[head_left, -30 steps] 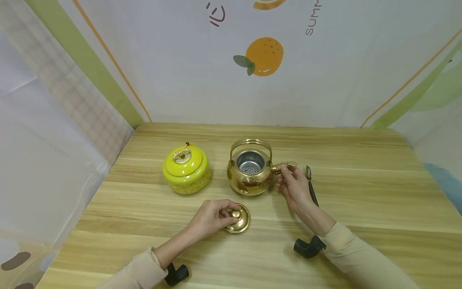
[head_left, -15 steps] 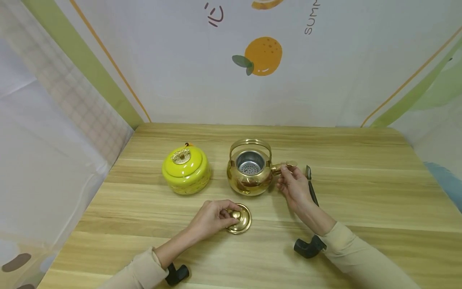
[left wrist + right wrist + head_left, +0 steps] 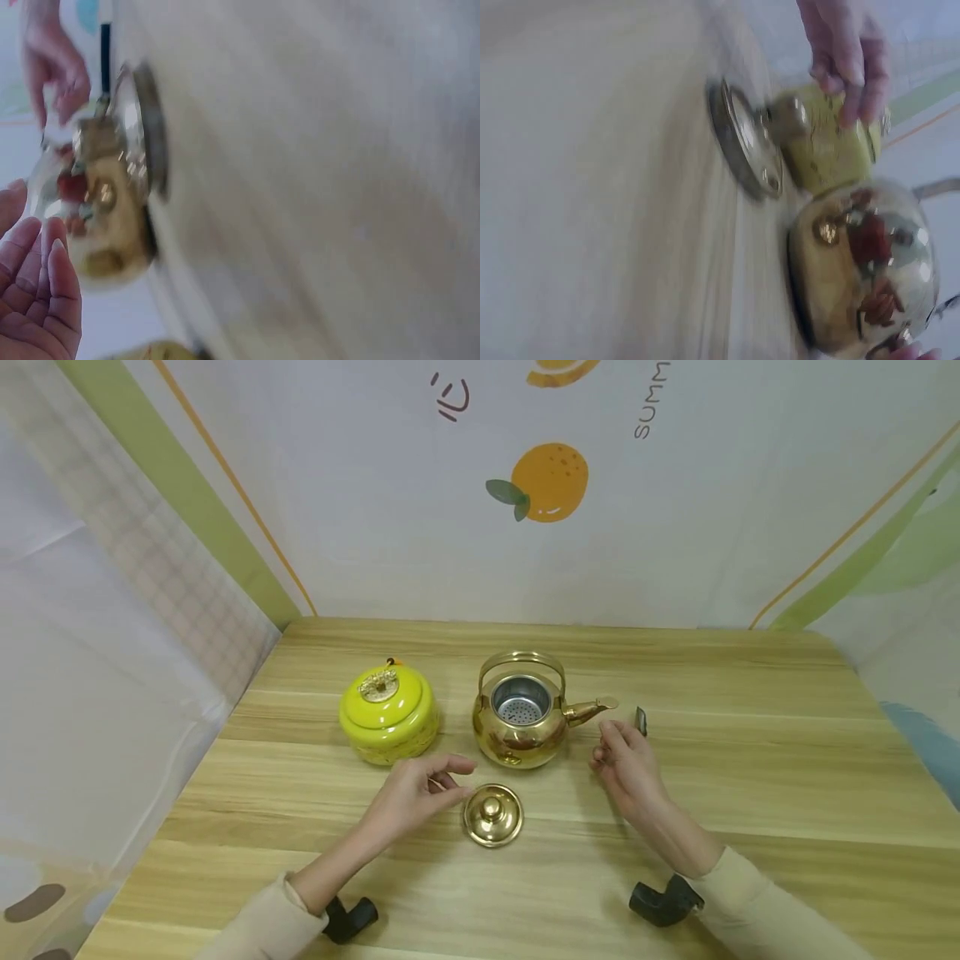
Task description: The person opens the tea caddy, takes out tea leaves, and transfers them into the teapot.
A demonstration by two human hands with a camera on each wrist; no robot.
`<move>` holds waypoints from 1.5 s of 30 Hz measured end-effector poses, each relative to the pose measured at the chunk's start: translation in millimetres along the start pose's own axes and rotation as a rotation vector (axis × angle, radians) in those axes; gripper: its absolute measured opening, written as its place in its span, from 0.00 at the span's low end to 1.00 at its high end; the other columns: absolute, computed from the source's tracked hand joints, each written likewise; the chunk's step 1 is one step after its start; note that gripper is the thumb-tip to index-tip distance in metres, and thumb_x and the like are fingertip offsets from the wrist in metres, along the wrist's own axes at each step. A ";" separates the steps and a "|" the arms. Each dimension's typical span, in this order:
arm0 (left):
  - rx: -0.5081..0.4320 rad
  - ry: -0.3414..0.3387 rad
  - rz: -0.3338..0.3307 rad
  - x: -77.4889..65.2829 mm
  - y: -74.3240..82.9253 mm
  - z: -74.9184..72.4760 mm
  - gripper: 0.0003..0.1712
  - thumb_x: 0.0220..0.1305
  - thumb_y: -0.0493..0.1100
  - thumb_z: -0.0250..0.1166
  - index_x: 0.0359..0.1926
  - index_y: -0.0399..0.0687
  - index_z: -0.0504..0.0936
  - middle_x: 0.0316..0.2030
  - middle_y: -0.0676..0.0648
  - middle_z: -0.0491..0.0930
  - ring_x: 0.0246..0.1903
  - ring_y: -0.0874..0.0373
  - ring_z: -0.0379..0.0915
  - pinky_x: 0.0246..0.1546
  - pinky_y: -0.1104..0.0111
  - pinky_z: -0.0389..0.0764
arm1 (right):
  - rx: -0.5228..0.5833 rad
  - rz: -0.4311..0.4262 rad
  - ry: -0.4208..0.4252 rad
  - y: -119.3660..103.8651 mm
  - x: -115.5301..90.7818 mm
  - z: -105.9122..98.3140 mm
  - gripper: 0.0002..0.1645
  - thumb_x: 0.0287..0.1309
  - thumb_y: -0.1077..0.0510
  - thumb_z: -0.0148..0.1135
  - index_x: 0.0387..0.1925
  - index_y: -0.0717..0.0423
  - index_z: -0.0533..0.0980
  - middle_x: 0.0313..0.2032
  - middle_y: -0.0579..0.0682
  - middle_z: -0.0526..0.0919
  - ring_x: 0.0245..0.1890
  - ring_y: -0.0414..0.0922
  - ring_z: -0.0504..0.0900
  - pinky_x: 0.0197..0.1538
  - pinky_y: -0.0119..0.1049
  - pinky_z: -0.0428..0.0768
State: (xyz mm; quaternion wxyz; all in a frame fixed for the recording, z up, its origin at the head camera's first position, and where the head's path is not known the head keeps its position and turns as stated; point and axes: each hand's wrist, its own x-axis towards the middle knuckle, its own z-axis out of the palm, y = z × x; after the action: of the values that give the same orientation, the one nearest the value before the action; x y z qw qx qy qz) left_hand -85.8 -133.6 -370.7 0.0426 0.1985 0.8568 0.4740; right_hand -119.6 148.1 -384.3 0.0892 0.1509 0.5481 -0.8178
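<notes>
A gold teapot stands lidless at mid-table, a perforated steel strainer in its mouth and its spout to the right. In front of it lies its gold lid, knob up. My left hand hovers just left of the lid, thumb and fingers apart, holding nothing. Below the spout is my right hand, off the teapot, with loosely bent fingers and nothing visible in them. In the left wrist view the lid stands before the teapot. The right wrist view shows the lid near my left hand.
A yellow lidded jar stands left of the teapot. Behind my right hand lies a tool with a flat metal head; its black handle shows in the left wrist view. A printed cloth hangs behind the wooden table.
My left hand has let go of the lid's knob and drawn left. My right hand has come off the spout, moving toward me and slightly right. The teapot stays put.
</notes>
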 end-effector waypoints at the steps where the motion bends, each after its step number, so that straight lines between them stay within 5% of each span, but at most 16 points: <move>1: 0.005 0.028 0.005 -0.2 0.3 -4.6 0.15 0.53 0.35 0.69 0.44 0.35 0.82 0.41 0.38 0.83 0.29 0.61 0.80 0.30 0.75 0.83 | 0.007 -0.004 0.001 0.4 -3.7 1.0 0.08 0.70 0.53 0.45 0.45 0.52 0.61 0.26 0.41 0.65 0.26 0.35 0.66 0.32 0.24 0.71; 11: 0.053 0.317 -0.026 1.7 -4.9 -55.9 0.12 0.57 0.37 0.67 0.44 0.40 0.83 0.41 0.45 0.85 0.32 0.66 0.78 0.31 0.77 0.82 | -0.111 -0.111 -0.152 5.2 -34.0 37.8 0.11 0.68 0.56 0.51 0.45 0.59 0.65 0.28 0.43 0.70 0.26 0.36 0.71 0.34 0.25 0.77; 22: 0.054 0.548 -0.044 14.3 -20.8 -93.5 0.14 0.59 0.38 0.66 0.45 0.36 0.82 0.44 0.40 0.83 0.34 0.76 0.72 0.37 0.87 0.76 | -0.336 -0.188 -0.403 14.1 -28.6 103.4 0.20 0.64 0.63 0.54 0.55 0.68 0.68 0.42 0.56 0.77 0.39 0.42 0.79 0.46 0.33 0.82; 28: 0.108 0.554 -0.060 19.1 -30.4 -103.5 0.17 0.59 0.41 0.67 0.47 0.36 0.81 0.46 0.41 0.83 0.42 0.58 0.77 0.40 0.87 0.74 | -0.390 -0.204 -0.421 21.4 -15.0 133.5 0.27 0.61 0.63 0.57 0.61 0.67 0.65 0.54 0.63 0.73 0.54 0.51 0.74 0.60 0.38 0.76; 32: 0.119 0.502 -0.087 23.7 -35.4 -107.8 0.20 0.59 0.42 0.67 0.50 0.36 0.80 0.49 0.40 0.81 0.46 0.50 0.76 0.47 0.73 0.79 | -0.416 -0.217 -0.423 26.8 -3.9 146.7 0.33 0.61 0.62 0.58 0.65 0.68 0.60 0.62 0.65 0.67 0.62 0.55 0.68 0.65 0.43 0.70; 37: 0.092 0.444 -0.109 29.8 -39.8 -110.4 0.22 0.59 0.43 0.67 0.52 0.36 0.79 0.51 0.38 0.80 0.49 0.46 0.75 0.53 0.55 0.77 | -0.459 -0.204 -0.419 32.4 7.4 160.5 0.40 0.59 0.61 0.61 0.68 0.65 0.55 0.68 0.61 0.60 0.68 0.54 0.61 0.70 0.44 0.62; 45: 0.093 0.412 -0.130 35.1 -43.6 -111.2 0.21 0.58 0.43 0.68 0.50 0.36 0.80 0.49 0.38 0.81 0.47 0.48 0.74 0.52 0.56 0.77 | -0.460 -0.204 -0.420 40.8 18.6 174.5 0.44 0.57 0.63 0.61 0.70 0.65 0.51 0.71 0.60 0.53 0.71 0.53 0.53 0.72 0.43 0.56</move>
State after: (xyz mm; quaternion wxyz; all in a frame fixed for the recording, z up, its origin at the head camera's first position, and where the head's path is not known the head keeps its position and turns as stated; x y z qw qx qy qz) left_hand -160.0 -229.2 -341.9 -0.1124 0.0437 0.8792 0.4609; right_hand -150.4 -28.3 -364.4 0.1499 -0.1009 0.7003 -0.6906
